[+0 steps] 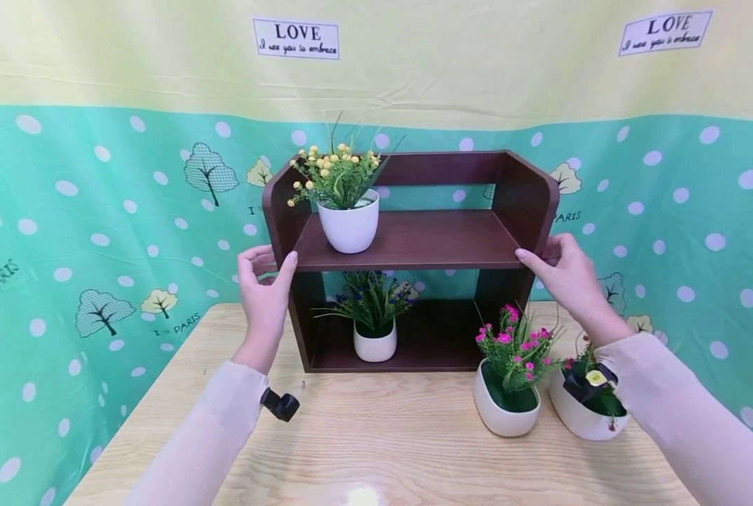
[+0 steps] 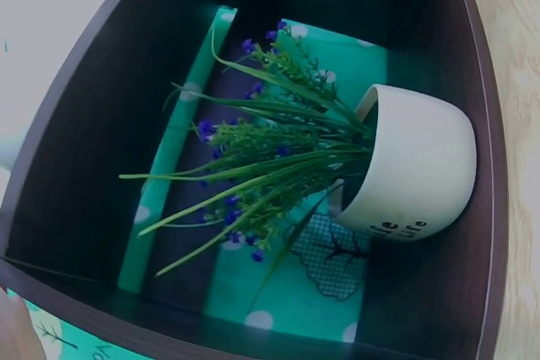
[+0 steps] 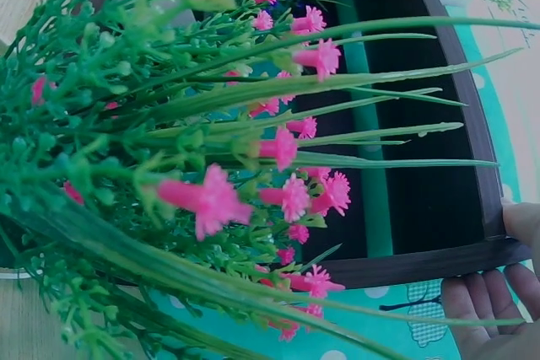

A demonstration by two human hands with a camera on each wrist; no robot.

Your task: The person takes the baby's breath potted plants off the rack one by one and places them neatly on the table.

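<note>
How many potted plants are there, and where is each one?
4: yellow plant on the upper shelf; purple plant on the lower shelf; pink plant and partly hidden red plant on the table.

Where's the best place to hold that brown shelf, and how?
Probably by both side panels of the shelf, where the left hand and right hand are: thumbs in front, fingers outside. Come from left and right, since the panels stand upright at each end. Keep it level, or the yellow-flowered pot might slide.
</note>
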